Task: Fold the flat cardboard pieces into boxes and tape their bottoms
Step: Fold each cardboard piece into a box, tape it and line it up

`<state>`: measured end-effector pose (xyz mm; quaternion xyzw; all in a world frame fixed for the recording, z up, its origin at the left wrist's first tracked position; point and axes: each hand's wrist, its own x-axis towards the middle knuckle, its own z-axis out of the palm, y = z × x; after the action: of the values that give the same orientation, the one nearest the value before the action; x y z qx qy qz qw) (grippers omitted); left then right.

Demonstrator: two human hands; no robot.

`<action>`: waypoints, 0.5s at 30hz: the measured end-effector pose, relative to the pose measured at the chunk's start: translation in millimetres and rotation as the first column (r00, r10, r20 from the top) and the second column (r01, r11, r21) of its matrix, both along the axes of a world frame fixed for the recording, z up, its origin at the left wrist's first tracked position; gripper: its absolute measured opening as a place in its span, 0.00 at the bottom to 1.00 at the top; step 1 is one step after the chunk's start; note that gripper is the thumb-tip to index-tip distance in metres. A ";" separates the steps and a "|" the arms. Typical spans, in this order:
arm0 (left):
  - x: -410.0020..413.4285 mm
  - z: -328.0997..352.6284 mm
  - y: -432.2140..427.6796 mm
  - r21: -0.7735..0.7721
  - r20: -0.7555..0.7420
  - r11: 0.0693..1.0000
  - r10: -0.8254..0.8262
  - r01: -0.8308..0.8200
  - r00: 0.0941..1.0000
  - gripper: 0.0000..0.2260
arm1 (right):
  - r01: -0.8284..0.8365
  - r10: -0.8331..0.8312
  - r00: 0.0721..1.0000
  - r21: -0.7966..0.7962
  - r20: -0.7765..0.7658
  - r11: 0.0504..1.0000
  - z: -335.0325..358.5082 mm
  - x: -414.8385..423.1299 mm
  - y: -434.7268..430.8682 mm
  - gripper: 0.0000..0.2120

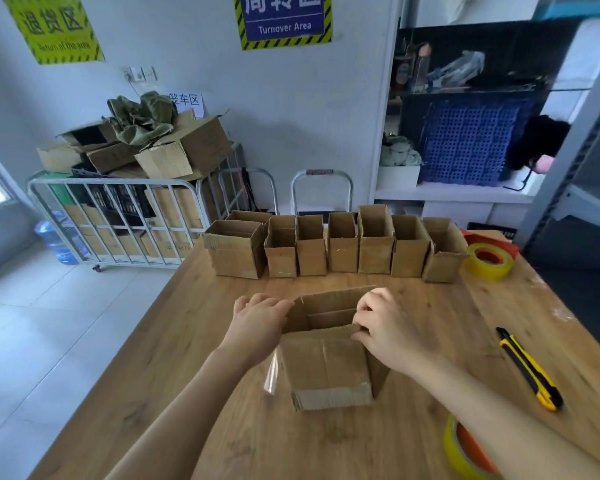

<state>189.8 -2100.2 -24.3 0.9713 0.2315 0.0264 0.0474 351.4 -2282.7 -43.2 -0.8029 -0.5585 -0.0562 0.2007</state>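
Note:
An upright brown cardboard box (326, 365) with its top open stands in the middle of the wooden table (187, 393). A strip of clear tape (271, 375) sticks out from its lower left side. My left hand (257, 323) lies flat against the box's left wall, fingers straight along the top edge. At the right top corner my right hand (381, 323) curls its fingers over the rim and grips it. Several folded boxes (329, 247) stand in a row at the table's far edge.
A yellow tape roll (490, 261) sits at the far right of the row, another tape roll (465, 452) near my right forearm. A yellow and black utility knife (530, 372) lies on the right. A metal cage cart (118, 216) with cartons stands behind left.

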 end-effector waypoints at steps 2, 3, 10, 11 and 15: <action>-4.8 0.1 6.8 -0.045 0.014 0.999 0.028 -0.028 0.999 0.10 | 0.025 -0.025 0.999 -0.011 -0.020 1.000 -1.7 2.5 3.0 0.06; -9.0 -0.9 10.2 -0.044 0.020 0.998 0.040 -0.039 0.999 0.08 | 0.037 -0.038 0.998 -0.018 -0.040 0.999 -2.2 3.3 4.4 0.07; -45.6 -17.9 52.8 0.039 0.075 0.931 0.359 -0.362 0.930 0.11 | 0.142 -0.143 0.987 -0.007 -0.071 0.990 -8.6 3.3 18.0 0.08; -50.5 -19.9 56.2 0.036 0.045 0.914 0.403 -0.405 0.914 0.11 | 0.155 -0.155 0.986 -0.001 -0.063 0.988 -9.4 2.2 21.0 0.09; -69.8 -43.2 69.8 -0.034 -0.145 0.859 0.502 -0.511 0.853 0.10 | 0.169 -0.168 0.985 0.024 -0.038 0.985 -12.1 -10.2 34.2 0.09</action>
<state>120.0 -2030.3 -67.5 0.8732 0.4826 -0.0340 0.0582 341.2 -2248.5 -55.3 -0.8455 -0.4840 -0.0659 0.2160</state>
